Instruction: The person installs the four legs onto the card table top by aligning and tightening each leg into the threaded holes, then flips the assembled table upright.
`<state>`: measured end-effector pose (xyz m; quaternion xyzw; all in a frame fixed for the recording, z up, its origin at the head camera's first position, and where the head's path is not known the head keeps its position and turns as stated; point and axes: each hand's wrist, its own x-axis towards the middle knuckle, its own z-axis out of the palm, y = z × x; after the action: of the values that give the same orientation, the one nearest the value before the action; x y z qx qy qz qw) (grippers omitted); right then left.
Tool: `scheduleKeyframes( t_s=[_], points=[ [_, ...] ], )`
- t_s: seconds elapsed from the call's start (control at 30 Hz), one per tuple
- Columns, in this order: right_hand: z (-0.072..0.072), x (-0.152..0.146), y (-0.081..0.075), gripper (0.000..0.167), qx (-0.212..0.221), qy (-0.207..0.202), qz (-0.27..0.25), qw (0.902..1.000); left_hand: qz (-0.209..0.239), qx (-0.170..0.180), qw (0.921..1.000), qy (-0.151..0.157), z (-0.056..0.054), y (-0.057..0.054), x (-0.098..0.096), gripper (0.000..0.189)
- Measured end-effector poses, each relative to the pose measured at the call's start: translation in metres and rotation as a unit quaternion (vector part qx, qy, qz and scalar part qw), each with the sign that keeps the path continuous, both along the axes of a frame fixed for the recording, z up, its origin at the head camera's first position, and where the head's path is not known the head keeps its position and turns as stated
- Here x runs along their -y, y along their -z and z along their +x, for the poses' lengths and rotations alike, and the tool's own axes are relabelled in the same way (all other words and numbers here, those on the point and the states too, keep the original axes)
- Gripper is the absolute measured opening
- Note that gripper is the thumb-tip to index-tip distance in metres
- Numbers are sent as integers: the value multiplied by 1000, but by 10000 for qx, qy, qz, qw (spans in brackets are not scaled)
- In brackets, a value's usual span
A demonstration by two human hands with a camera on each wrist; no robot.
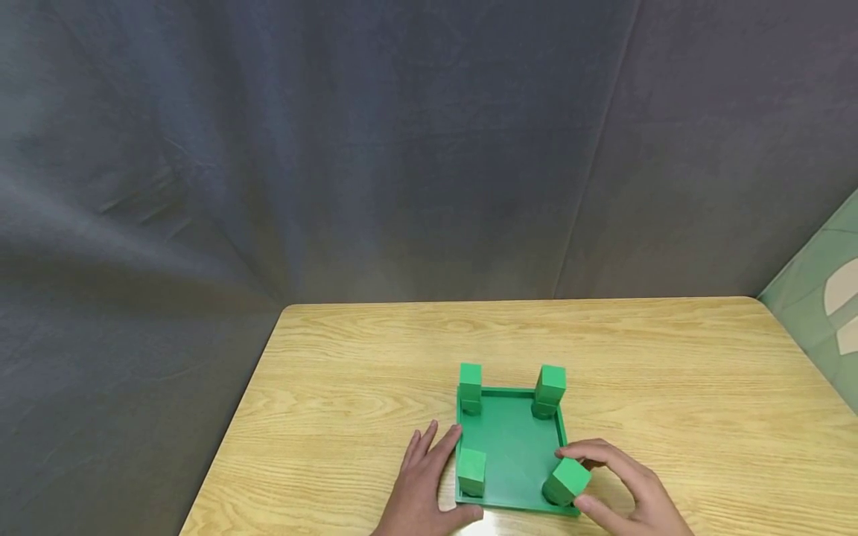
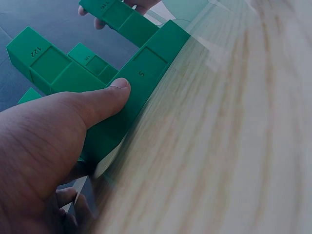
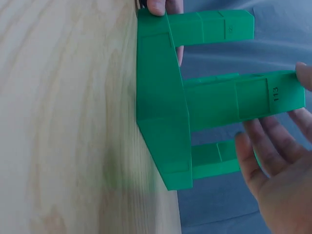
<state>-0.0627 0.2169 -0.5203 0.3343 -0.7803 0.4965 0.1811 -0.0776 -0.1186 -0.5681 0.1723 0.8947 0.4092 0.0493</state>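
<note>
A shallow green tray [image 1: 516, 447] with a low rim carries a green post at each corner. My left hand [image 1: 424, 487] holds its near-left corner, the index finger along the left side and the thumb against the front wall marked 5 [image 2: 139, 73]. Between the thumb and fingers of my right hand [image 1: 626, 487] is the near-right square post [image 1: 568, 478], turned at an angle to the tray. In the right wrist view this post [image 3: 253, 97] bears the number 113 near its top. The near-left post [image 1: 472, 470] stands beside my left hand.
At the tray's far corners stand a left post [image 1: 471, 383] and a right post [image 1: 551, 387]. The wooden table [image 1: 348, 372] extends around the tray. Dark cloth [image 1: 429, 149] hangs behind the table, and a pale green patterned surface [image 1: 831, 298] borders its right side.
</note>
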Motion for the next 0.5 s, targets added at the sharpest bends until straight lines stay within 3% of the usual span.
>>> scheduleKeyframes(
  t_s=[0.2,0.33,0.5],
  points=[
    [6,6,-4,71,365,670,39,9971,-37,-16,10000,-37,1,0,0,107],
    [9,9,-2,71,349,841,-75,9958,-57,24,10000,-48,1,-1,0,107],
    [8,6,-6,71,415,856,167,9953,-74,40,9999,-56,2,-1,0,107]
  ],
)
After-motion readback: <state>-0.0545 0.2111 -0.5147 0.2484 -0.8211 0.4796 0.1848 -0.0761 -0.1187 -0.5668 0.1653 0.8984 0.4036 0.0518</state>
